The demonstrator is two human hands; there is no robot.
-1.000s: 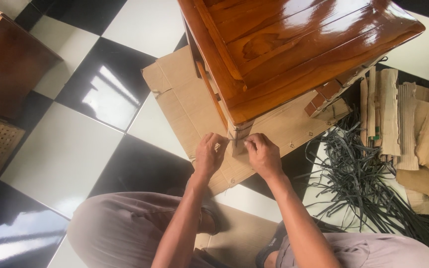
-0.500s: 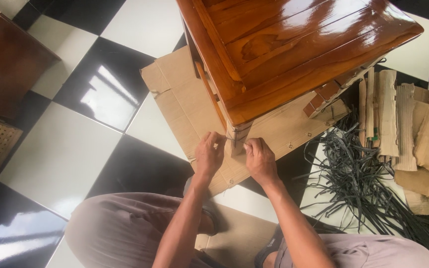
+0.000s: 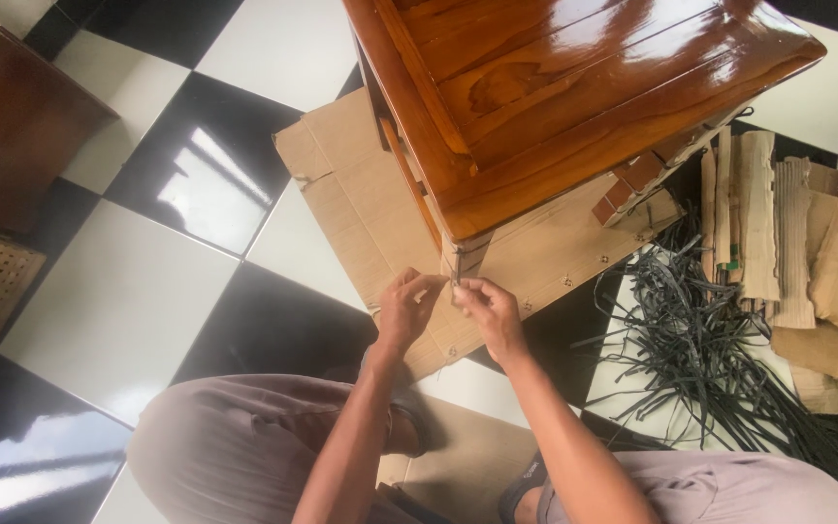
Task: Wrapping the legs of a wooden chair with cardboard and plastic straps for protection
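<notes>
— Cardboard wraps the near leg [image 3: 460, 260] of the glossy wooden table [image 3: 574, 87], and both hands meet right at it, at about 6 o'clock from the tabletop. What are they on?

— A thin dark strap [image 3: 454, 280], as far as the head view shows; it is very small. The left hand [image 3: 406, 309] pinches it from 9 o'clock, thumb and forefinger closed together on it. The right hand [image 3: 485, 307] pinches from 3 o'clock, its fingertips closed on the same spot, nearly touching the left.

— How would you handle that well?

— I judge it wants a tight, low grip: both pinches close to the leg, the strap kept taut and flat against the cardboard wrap, pull even on both sides so it doesn't slip off the corner.

— And the arms?

— Both forearms reach forward from the knees, converging toward 12 o'clock; wrists are fairly straight, the other fingers curled in. The person crouches over a flat cardboard sheet [image 3: 361, 204] on the black-and-white tiled floor [image 3: 118, 301].

— Anything else nearby?

— A heap of black straps [image 3: 700, 349] lies at 3 o'clock from the hands, with folded cardboard pieces [image 3: 778, 233] beyond it.
</notes>
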